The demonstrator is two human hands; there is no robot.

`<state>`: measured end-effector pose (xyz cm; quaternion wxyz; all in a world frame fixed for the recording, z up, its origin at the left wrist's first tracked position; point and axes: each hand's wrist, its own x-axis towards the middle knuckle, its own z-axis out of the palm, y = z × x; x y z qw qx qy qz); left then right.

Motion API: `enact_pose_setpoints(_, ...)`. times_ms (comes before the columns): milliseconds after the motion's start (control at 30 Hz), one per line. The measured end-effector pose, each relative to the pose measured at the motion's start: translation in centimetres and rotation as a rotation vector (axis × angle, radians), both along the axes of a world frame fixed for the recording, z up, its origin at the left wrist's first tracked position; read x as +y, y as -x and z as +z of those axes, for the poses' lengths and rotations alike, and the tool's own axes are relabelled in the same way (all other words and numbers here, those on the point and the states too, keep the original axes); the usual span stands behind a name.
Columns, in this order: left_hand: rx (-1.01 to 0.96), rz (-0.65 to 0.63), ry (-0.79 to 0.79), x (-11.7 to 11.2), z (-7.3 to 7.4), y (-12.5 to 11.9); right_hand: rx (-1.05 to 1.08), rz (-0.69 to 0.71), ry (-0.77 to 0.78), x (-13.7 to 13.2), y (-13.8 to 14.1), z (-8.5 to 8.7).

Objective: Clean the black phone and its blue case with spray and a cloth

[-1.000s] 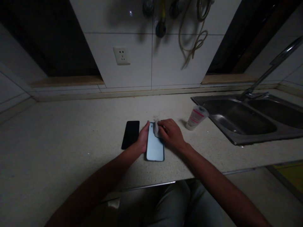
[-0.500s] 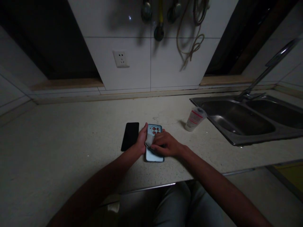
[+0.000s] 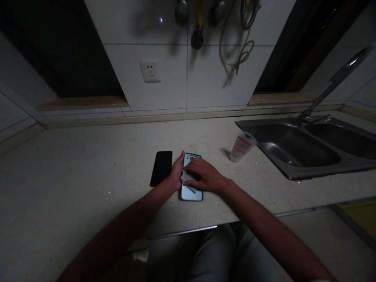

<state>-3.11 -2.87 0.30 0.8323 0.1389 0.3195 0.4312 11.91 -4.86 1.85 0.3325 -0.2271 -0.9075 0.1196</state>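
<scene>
A light blue phone case (image 3: pixel 192 196) with a dark raised rim and round camera holes lies on the counter in front of me. My left hand (image 3: pixel 176 172) grips its left edge, thumb pointing away from me. Over the middle of the case, my right hand (image 3: pixel 206 175) pinches a thin greyish-white wipe or cloth (image 3: pixel 188 178) against the surface; its exact material cannot be made out. That hand covers part of the case's right side and some camera holes. Just left of my left hand lies a black smartphone (image 3: pixel 161 167), dark face up.
A clear plastic cup (image 3: pixel 241 147) with red print stands to the right, near the double steel sink (image 3: pixel 289 172) and its tall faucet (image 3: pixel 337 80). A wall socket (image 3: pixel 150 71), pipe valves and a hanging cord (image 3: pixel 241 58) are on the tiled wall. The counter's front edge (image 3: pixel 188 232) is close to me.
My right hand has shifted slightly, with its fingers now further apart and reaching over the camera holes. The wipe has changed shape beneath it. My left hand stays on the case.
</scene>
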Motion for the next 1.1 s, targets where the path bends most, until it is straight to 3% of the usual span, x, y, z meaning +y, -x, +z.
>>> enact_pose_setpoints(100,-0.037,-0.051,-0.015,-0.1,0.3,0.0,0.001,0.101,0.020,0.1,0.0,-0.1)
enact_pose_setpoints(267,-0.107,-0.117,0.013,-0.5,0.8,-0.1,-0.007,0.362,0.253,-0.1,-0.3,0.6)
enact_pose_setpoints(333,-0.127,-0.117,0.006,-0.5,0.8,-0.1,-0.025,0.372,0.298,-0.2,-0.5,1.0)
enact_pose_setpoints(433,-0.117,-0.094,0.002,-0.4,0.9,-0.1,-0.092,0.224,0.267,-0.1,-1.0,1.3)
enact_pose_setpoints(633,-0.080,-0.074,-0.014,-0.5,1.2,-0.4,-0.208,-0.297,0.009,0.9,-1.7,1.1)
enact_pose_setpoints(767,-0.066,-0.085,-0.004,-0.9,1.5,-0.6,-0.195,-0.545,-0.025,1.6,-2.1,0.4)
enact_pose_setpoints(933,-0.050,-0.093,-0.032,-1.2,1.3,-0.7,-0.133,-0.564,-0.061,1.9,-1.9,-0.3)
enact_pose_setpoints(1100,-0.047,-0.159,-0.005,-1.5,1.1,-0.7,0.030,-0.355,-0.042,1.7,-1.6,-0.4)
